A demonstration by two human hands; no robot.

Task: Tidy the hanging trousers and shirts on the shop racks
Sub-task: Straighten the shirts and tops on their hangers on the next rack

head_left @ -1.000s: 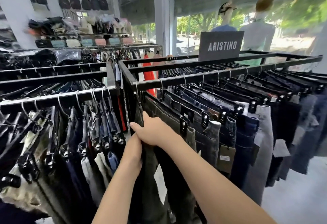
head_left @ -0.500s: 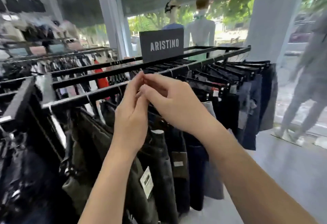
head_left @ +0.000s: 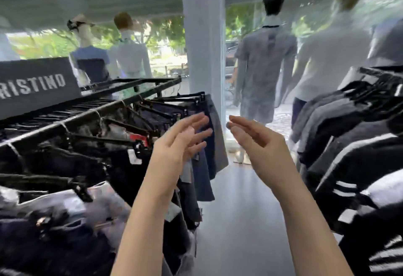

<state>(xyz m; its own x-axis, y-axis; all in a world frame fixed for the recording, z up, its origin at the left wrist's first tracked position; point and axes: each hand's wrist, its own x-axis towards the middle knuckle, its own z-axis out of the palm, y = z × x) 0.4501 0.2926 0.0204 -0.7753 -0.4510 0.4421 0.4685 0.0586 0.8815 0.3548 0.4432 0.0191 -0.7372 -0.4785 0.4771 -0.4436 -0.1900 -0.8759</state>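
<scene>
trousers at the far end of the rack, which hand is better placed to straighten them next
Left. The left hand is open right in front of the end trousers; the right hand, also empty, hangs over the aisle between the racks.

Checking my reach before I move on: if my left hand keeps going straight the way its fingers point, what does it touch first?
Probably the last pair of trousers at the end of the rack. The left hand is open, fingers aimed up and right at that grey cloth. Depth is unclear, so the gap can't be judged.

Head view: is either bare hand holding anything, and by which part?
Nothing is held. The left hand and right hand hover open, beside the dark hanging trousers.
</scene>
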